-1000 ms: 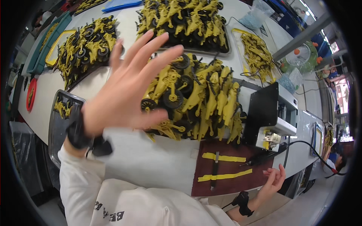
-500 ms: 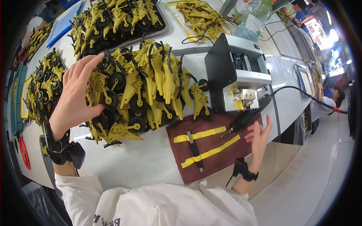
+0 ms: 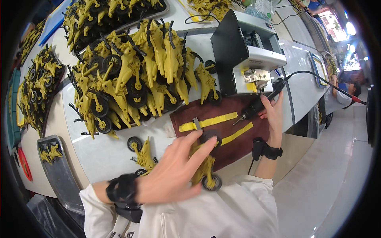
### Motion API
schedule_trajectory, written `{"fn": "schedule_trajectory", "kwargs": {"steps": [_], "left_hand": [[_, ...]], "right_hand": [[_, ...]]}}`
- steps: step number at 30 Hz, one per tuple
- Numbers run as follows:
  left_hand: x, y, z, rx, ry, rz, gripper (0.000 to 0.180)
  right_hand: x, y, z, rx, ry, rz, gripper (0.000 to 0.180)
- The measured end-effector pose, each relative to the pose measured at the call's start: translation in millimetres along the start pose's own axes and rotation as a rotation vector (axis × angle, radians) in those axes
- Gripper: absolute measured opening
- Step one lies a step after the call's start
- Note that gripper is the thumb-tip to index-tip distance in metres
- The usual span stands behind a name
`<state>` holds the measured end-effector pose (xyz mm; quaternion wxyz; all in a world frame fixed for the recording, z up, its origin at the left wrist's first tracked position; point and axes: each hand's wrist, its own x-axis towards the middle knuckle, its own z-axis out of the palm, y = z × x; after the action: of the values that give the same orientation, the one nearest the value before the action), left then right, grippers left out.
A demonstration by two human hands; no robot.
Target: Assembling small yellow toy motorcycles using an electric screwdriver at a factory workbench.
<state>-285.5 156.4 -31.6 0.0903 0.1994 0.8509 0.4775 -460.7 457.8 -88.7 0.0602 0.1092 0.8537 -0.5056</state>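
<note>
My left hand [image 3: 170, 172] is curled around a yellow toy motorbike [image 3: 207, 169] with black wheels, close in front of my body; fingers and palm hide part of it. Another yellow toy motorbike [image 3: 145, 155] lies on the table just left of that hand. At the right, my right hand [image 3: 273, 113] is closed on a black electric screwdriver [image 3: 254, 108]. Its bit points left over a dark red cloth mat [image 3: 234, 152]. Across the mat run yellow tape strips [image 3: 216, 120], with the end of a slim grey tool [image 3: 197, 123] showing beside my left fingers.
A large heap of yellow toy motorbikes [image 3: 123, 75] fills the table's middle left. Further heaps stand behind and at left [image 3: 37, 89]. Beyond the mat sits a black-and-white box machine [image 3: 254, 55]. A metal tray [image 3: 65, 174] is at lower left; a cable [image 3: 317, 75] crosses the right.
My left hand has come from the heap toward my body, now with a toy motorbike. The right hand, open before, has closed on the screwdriver. A loose motorbike now lies before the heap.
</note>
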Motion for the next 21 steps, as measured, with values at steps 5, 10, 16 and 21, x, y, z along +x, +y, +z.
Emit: {"fn": "schedule_trajectory", "kwargs": {"steps": [5, 10, 16, 21], "left_hand": [[29.0, -27.6, 45.3, 0.130, 0.099, -0.068, 0.094], [43.4, -42.5, 51.5, 0.392, 0.177, -0.072, 0.100], [38.0, -41.8, 49.7, 0.487, 0.156, 0.057, 0.086], [40.3, -45.2, 50.5, 0.505, -0.035, 0.078, 0.081]], "right_hand": [[-1.8, 14.6, 3.9, 0.132, 0.093, -0.043, 0.082], [-2.8, 37.1, 2.6, 0.373, 0.121, -0.204, 0.064], [-69.4, -7.0, 22.4, 0.307, 0.509, -0.759, 0.057], [-81.3, -6.7, 31.8, 0.456, 0.316, -0.704, 0.053]]}}
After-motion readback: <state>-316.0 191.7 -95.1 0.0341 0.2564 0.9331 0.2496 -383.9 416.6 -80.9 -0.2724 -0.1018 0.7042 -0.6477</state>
